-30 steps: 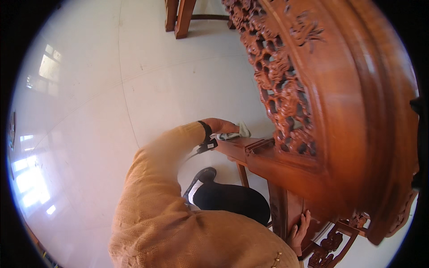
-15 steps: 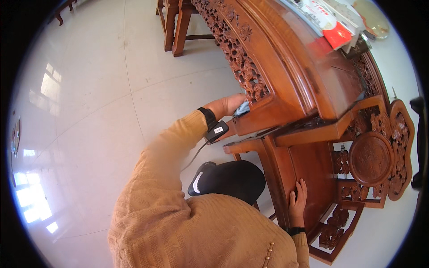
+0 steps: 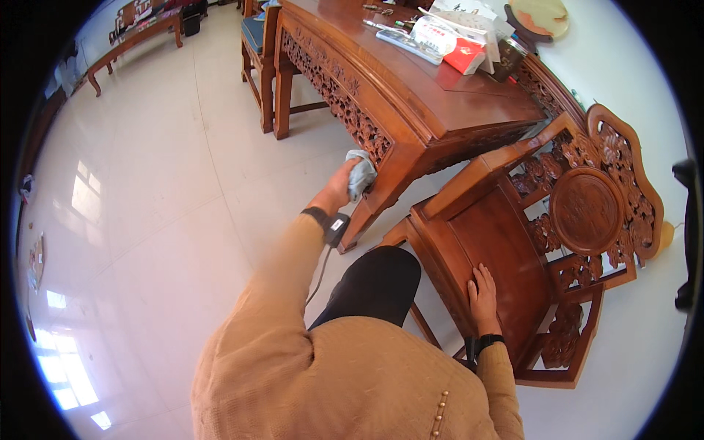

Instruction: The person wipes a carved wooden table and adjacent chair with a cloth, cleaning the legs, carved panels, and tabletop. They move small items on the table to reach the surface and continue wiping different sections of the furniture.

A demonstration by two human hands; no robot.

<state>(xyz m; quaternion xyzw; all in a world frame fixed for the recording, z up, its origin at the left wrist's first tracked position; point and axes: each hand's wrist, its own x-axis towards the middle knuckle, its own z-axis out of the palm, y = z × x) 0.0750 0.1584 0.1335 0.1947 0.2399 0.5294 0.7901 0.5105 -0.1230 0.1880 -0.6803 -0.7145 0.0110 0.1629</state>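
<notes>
My left hand [image 3: 334, 189] is closed around a pale blue-grey cloth [image 3: 361, 176], bunched up against the corner of a reddish-brown wooden table [image 3: 469, 106]. There the table's openwork carved panel [image 3: 352, 121] meets its leg. Part of the fingers is hidden by the cloth. On the right, my right hand [image 3: 483, 299] rests with fingers stretched out on the seat [image 3: 506, 253] of a carved wooden chair. Both wrists wear black bands, and a small black box with a cable sits at the left one.
On the tabletop lie a red-and-white packet [image 3: 463, 55], papers and a dark jar [image 3: 509, 59]. Behind the table's far end stands a blue-cushioned chair [image 3: 254, 37]. A long low wooden table [image 3: 139, 37] is at the far left, and a white wall borders the carved chair-back [image 3: 587, 205].
My left hand has shifted left and slightly down with the cloth, coming out from beside the panel's lower edge. The view has tilted up, showing more room. My right hand stays on the seat.
</notes>
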